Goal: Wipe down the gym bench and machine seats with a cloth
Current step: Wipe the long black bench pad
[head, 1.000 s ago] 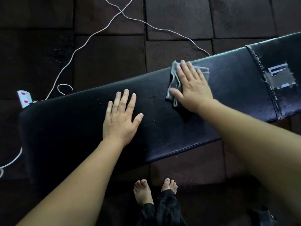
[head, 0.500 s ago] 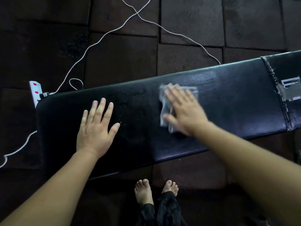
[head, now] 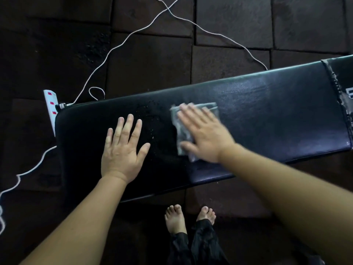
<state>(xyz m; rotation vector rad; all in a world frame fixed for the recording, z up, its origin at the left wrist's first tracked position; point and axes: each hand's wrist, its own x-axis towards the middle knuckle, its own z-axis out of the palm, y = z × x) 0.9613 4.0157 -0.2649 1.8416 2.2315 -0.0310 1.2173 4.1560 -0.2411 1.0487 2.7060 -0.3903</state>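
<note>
At the far left we see a white power strip (head: 51, 106) with red marks lying on the dark tiled floor (head: 149, 60), its end tucked just beside the corner of the bench. White cords (head: 122, 41) run from it, looping over the tiles behind the bench and down along the left edge of the view.

The bench (head: 277, 115), long and padded in black, stretches from the power strip across to the right edge, tilted slightly upward to the right. Small pale specks (head: 150, 119) dot its surface between our two hands.

Our left hand (head: 122, 148) lies flat on the left part of the pad, palm down, fingers spread apart and holding nothing. To its right, our right hand (head: 204, 134) presses flat on a folded grey cloth (head: 181, 131), fingers stretched out over it rather than curled around it. The cloth sits on the middle of the bench top, showing at the fingertips and along the thumb side. Hand and cloth are both blurred.

Further right the pad has a dull sheen. Near the right edge a ragged seam (head: 338, 87) crosses the bench, with a patch of pale tape (head: 348, 94) beyond it.

Below the bench, our bare feet (head: 175, 219) stand on the floor, dark trouser legs (head: 198, 243) above them.
</note>
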